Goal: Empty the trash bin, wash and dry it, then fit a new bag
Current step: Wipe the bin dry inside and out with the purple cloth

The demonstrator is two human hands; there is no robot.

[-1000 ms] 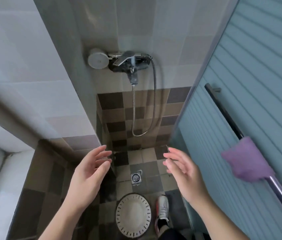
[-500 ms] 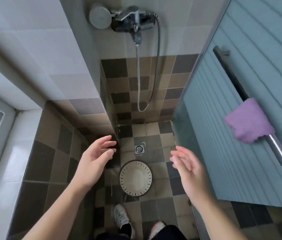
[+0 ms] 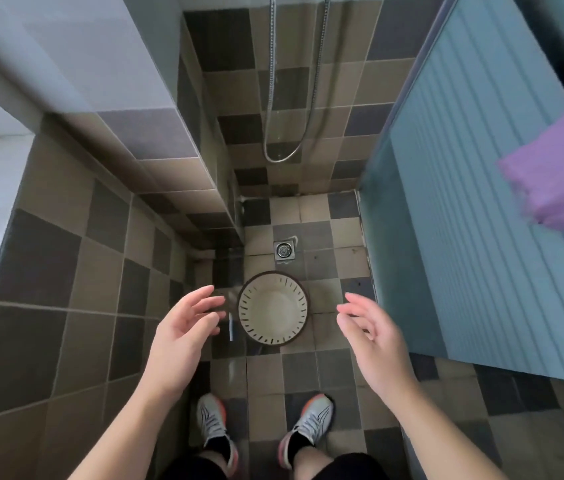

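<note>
A round cream trash bin (image 3: 272,309) with a dark rim and slotted sides stands upright on the tiled shower floor, seen from straight above; its inside looks bare. My left hand (image 3: 180,336) hovers to the bin's left, fingers relaxed and spread, holding nothing. My right hand (image 3: 372,336) hovers to the bin's right, palm turned inward, also holding nothing. Neither hand touches the bin.
A floor drain (image 3: 284,250) lies just beyond the bin. A shower hose (image 3: 282,140) hangs on the far wall. A frosted glass door (image 3: 474,216) stands open at right with a purple cloth (image 3: 557,168) on it. My shoes (image 3: 213,422) stand below the bin.
The view has tilted downward, so the tap has left the frame and both feet show. Both hands stay apart and have lowered beside the bin.
</note>
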